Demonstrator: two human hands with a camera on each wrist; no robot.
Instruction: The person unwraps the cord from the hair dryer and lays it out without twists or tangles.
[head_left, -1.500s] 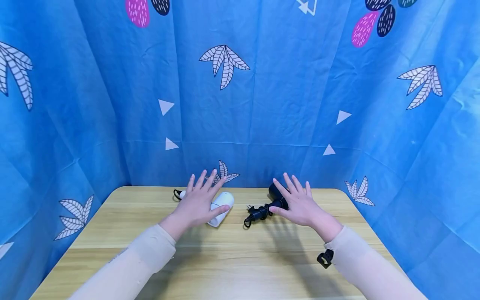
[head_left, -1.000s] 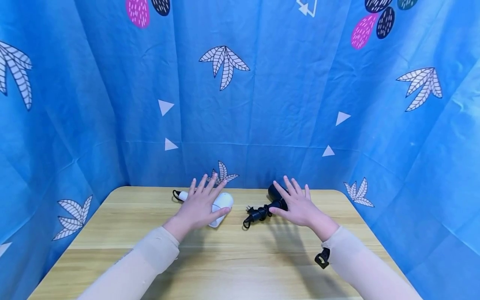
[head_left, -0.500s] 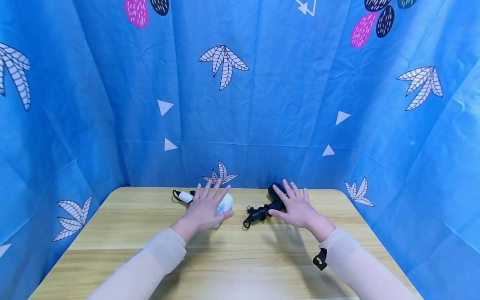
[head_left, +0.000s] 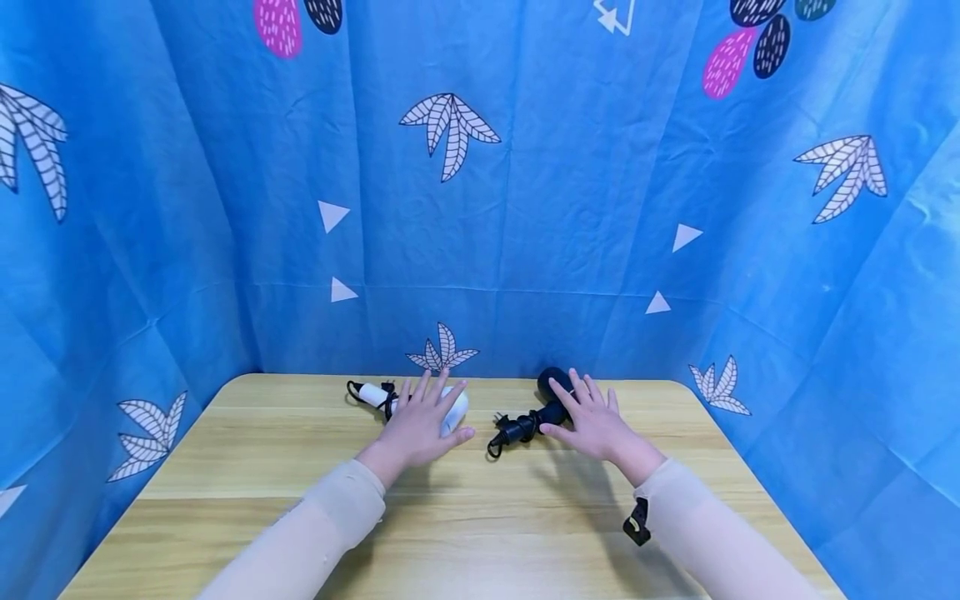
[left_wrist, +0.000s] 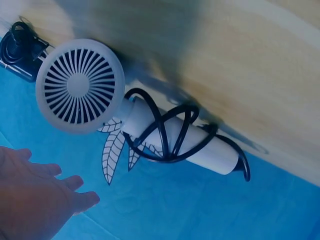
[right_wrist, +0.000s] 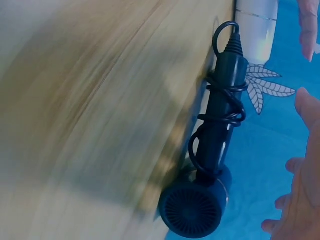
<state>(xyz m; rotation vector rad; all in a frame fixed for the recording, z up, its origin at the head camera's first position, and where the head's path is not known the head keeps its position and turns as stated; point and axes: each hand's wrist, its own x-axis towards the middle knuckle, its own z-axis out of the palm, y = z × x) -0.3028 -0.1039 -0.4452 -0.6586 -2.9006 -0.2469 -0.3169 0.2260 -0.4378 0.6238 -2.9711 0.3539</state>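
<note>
A white hair dryer (left_wrist: 80, 86) lies on the wooden table, its black cord wound round the handle (left_wrist: 210, 152). My left hand (head_left: 416, 425) hovers over it with fingers spread and hides part of its body in the head view; the left wrist view shows the hand apart from it. To the right lies a black hair dryer (right_wrist: 220, 110), cord wrapped round its handle and its round vent (right_wrist: 193, 211) facing the wrist camera. Near its head my right hand (head_left: 596, 423) is held, fingers spread, covering some of it. Neither hand grips anything.
Both hair dryers are near the far edge of the wooden table (head_left: 480, 508). A blue patterned curtain (head_left: 570, 208) stands behind the table and along both sides. A small black strap piece (head_left: 637, 522) hangs at the right sleeve.
My left hand has shifted rightward and slightly nearer, baring more of the white hair dryer's handle. My right hand has come slightly lower. Both hair dryers stay in place.
</note>
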